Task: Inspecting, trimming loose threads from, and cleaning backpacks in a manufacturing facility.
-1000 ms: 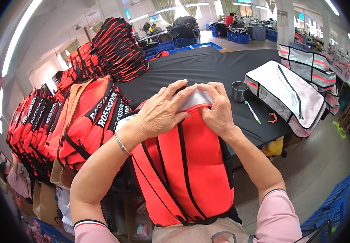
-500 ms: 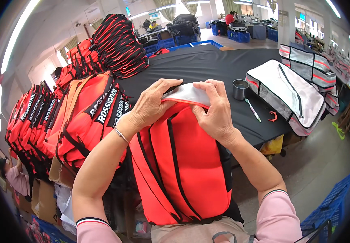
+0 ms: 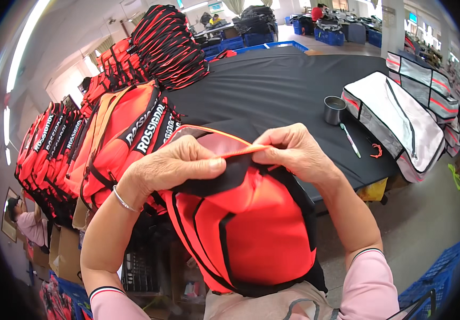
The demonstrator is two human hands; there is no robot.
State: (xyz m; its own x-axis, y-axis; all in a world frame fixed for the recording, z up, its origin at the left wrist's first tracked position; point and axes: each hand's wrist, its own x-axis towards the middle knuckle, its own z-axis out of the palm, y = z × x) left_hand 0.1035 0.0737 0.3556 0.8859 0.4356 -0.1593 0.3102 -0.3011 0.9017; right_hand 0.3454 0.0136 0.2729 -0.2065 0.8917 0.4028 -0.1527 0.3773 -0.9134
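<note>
Bag [image 3: 275, 224], lower centre of frame: looks sewn up, not zipped closed. Left hand [image 3: 179, 164] and right hand [image 3: 297, 153] each pinch its orange zip [image 3: 243, 151], thumb against fingers.

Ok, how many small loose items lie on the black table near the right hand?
3: a metal cup, a toothbrush just below it in the picture, and an orange strip right of the toothbrush. The red backpack or right hand may hide others.

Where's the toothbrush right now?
Head view, right side: the toothbrush lies on the black tabletop next to the metal cup, between the right hand and the white bag.
</note>
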